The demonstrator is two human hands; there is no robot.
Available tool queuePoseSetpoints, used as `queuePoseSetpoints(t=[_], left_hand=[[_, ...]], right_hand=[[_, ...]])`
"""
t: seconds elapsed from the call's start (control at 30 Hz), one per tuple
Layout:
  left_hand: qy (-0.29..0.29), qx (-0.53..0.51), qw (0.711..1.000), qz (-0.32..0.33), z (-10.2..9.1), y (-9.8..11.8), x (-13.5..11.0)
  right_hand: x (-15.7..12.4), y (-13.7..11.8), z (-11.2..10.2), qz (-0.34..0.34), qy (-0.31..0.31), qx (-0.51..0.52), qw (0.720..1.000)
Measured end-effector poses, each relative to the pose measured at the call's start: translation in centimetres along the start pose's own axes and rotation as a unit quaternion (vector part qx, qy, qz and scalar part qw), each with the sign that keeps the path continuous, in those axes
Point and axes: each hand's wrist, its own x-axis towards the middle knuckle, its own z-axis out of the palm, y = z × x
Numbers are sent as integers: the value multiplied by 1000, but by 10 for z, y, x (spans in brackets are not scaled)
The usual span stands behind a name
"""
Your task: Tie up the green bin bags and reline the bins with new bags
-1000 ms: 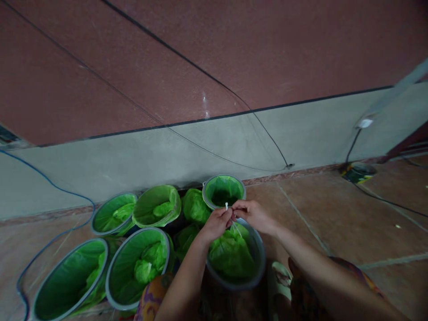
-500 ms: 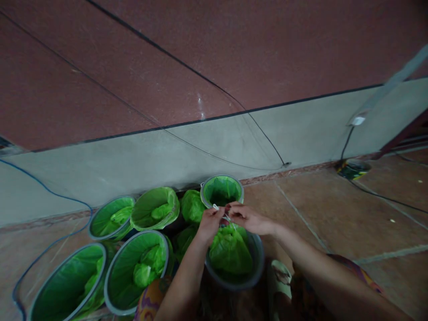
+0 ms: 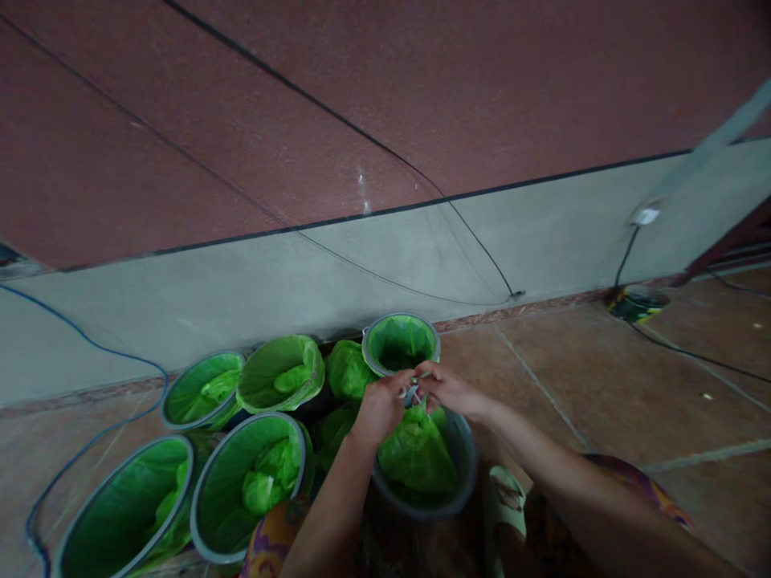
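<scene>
My left hand (image 3: 381, 408) and my right hand (image 3: 446, 388) meet above a grey bucket (image 3: 463, 474) that holds a gathered green plastic bag (image 3: 415, 453). Both hands pinch a thin white tie (image 3: 410, 391) at the neck of that bag. Fingers of both hands are closed around the tie, which is mostly hidden between them. Just beyond my hands stands another grey bucket (image 3: 401, 343) lined with green plastic.
Several more green-lined buckets (image 3: 246, 474) crowd the floor to the left, with a tied green bag (image 3: 348, 371) among them. A blue cable (image 3: 90, 433) loops at far left. A grey wall runs behind. Brown floor tiles (image 3: 602, 377) spread to the right, with a socket and black cable (image 3: 638, 301).
My hands have dropped slightly toward the bag and drawn closer together. The white tie end that stuck up between the fingers a second ago is now mostly hidden.
</scene>
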Motion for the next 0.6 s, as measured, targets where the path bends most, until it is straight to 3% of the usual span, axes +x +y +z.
queuePoseSetpoints(t=[0.23, 0.43, 0.53, 0.6], left_hand=[[88, 121, 986, 70, 10, 5, -3], [106, 160, 979, 74, 16, 4, -7], [98, 176, 978, 49, 17, 6, -6], [83, 184, 979, -1, 14, 8, -4]], right_hand=[[-2, -7, -2, -26, -73, 27, 997], [2, -4, -4, 1, -51, 10, 999], [3, -5, -3, -6, -2, -93, 996], [0, -9, -4, -24, 51, -236, 970]])
